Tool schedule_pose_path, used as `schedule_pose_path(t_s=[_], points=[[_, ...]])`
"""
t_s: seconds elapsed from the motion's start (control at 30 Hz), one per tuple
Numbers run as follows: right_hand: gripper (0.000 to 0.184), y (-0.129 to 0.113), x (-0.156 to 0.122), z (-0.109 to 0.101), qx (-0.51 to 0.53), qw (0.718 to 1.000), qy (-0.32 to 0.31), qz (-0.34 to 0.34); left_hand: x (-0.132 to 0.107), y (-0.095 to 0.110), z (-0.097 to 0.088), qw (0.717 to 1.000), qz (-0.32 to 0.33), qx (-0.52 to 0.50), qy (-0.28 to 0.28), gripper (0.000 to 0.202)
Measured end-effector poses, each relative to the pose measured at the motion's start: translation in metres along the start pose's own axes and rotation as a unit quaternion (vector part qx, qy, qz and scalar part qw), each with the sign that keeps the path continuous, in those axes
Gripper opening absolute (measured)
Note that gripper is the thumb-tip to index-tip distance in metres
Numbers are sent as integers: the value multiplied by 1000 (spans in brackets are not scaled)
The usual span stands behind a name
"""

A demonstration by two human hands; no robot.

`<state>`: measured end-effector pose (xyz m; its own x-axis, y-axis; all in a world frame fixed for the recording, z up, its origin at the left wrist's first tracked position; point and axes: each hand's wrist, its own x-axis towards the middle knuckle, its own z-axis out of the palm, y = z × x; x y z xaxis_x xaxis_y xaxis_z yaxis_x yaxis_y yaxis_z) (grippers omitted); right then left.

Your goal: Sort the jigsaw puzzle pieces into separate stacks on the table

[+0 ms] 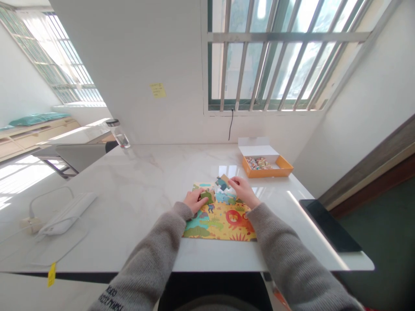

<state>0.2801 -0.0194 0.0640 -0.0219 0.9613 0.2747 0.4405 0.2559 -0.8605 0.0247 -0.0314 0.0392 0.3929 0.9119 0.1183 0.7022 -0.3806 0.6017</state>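
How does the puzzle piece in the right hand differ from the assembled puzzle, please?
The puzzle piece is gripped in the right hand's fingers, while the assembled puzzle lies on the table. The piece is much smaller than the assembled puzzle. The piece shows mainly blue and tan, whereas the assembled puzzle is largely yellow, with a red lion. Both carry printed, colorful artwork.

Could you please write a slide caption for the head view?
Left hand on an animal puzzle, right hand holding a piece near its far edge.
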Motion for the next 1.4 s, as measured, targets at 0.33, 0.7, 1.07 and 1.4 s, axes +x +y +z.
schedule_pose_path(t_s=[0.33, 0.7, 1.07, 1.4], points=[[24, -32, -27, 39, 109, 988, -107, 6, 3, -7, 3, 968, -33, -240, 69, 31], [17, -22, -32, 51, -116, 990, -22, -71, -3, 9, -2, 982, -2, -178, 60, 22], [18, -22, -32, 49, -184, 971, -112, -108, -2, 3, 5, 990, 1, -132, 44, 26], [11, -3, -14, 3, -247, 953, -120, -125, -3, 3, 1, 995, 66, -67, 41, 31]])
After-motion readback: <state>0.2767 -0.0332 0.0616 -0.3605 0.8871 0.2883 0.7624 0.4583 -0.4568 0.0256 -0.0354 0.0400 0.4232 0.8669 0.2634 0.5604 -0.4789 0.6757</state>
